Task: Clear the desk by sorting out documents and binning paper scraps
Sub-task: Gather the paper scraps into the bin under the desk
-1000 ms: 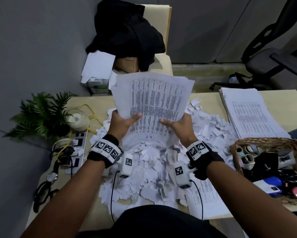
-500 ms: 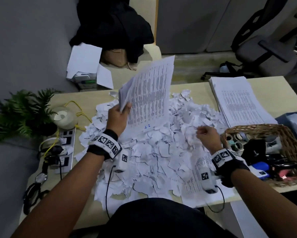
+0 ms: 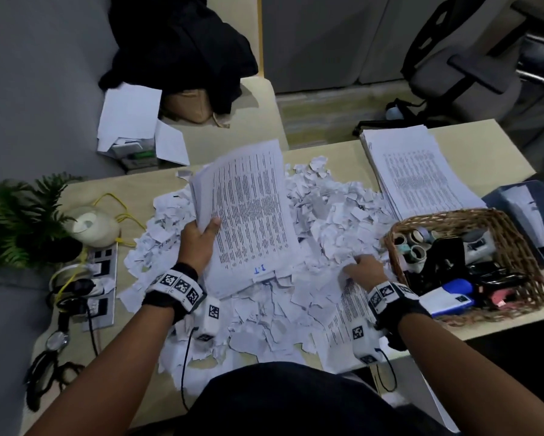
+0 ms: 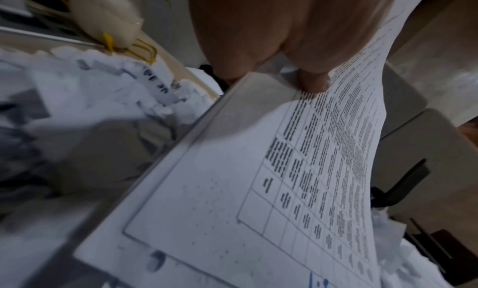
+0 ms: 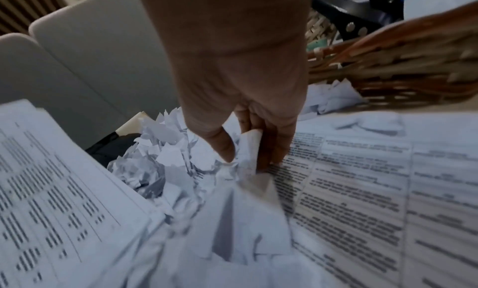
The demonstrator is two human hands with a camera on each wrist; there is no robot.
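My left hand (image 3: 198, 237) grips a thick sheaf of printed documents (image 3: 252, 215) by its left edge, thumb (image 4: 313, 82) on the top page, and holds it tilted above the heap of torn paper scraps (image 3: 264, 303) in the middle of the desk. My right hand (image 3: 362, 269) is down at the heap's right side beside the basket, fingers (image 5: 271, 149) and thumb pinching white paper (image 5: 249, 149) over a printed sheet (image 3: 346, 306) that lies half buried. A sorted stack of documents (image 3: 418, 174) lies at the desk's far right.
A wicker basket (image 3: 522, 247) of tape rolls and stationery stands right of my right hand. At the left are a fern (image 3: 16, 221), a power strip (image 3: 101, 278) with cables, a watch and glasses. Behind the desk stands a chair (image 3: 258, 99) with black clothing and papers.
My right hand let go of the sheaf and went down to the right into the scraps. The left hand alone now holds the sheaf, which has tilted lower over the heap.
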